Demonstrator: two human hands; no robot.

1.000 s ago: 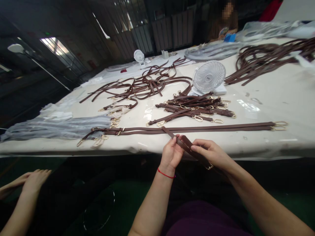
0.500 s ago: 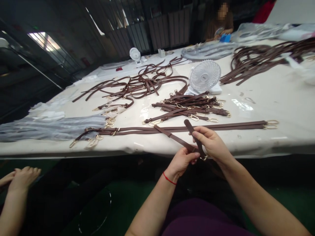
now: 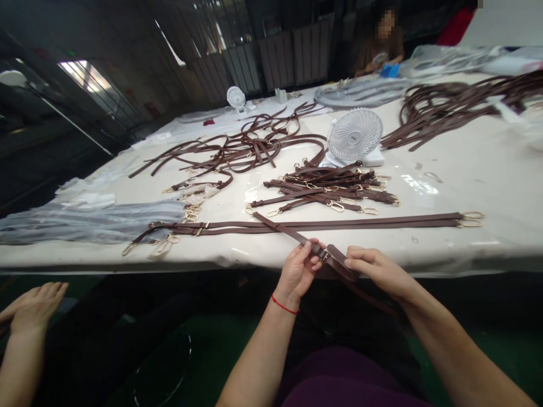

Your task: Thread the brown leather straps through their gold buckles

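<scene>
A brown strap (image 3: 292, 234) runs from a gold clip on the table down to the table's front edge. Near its buckle (image 3: 324, 255) my left hand (image 3: 299, 271) is closed on it. My right hand (image 3: 377, 270) pinches the strap's curved, rounded end just right of the buckle. Part of the strap hangs below the right hand, in shadow. Two long straps (image 3: 382, 220) with gold clips lie along the table behind my hands. Beyond them is a pile of short brown straps (image 3: 326, 183) with gold hardware.
A white fan (image 3: 355, 134) stands behind the pile on the white table (image 3: 445, 195). Loose straps (image 3: 246, 147) lie at centre left, bundled straps (image 3: 449, 107) at right, wrapped ones (image 3: 110, 220) at left. One person (image 3: 382, 39) sits opposite; another's hands (image 3: 38, 305) are at lower left.
My left hand has moved slightly left along the strap, by the buckle. My right hand has moved right and down, and the strap's rounded end has dropped and tilted beside the buckle.
</scene>
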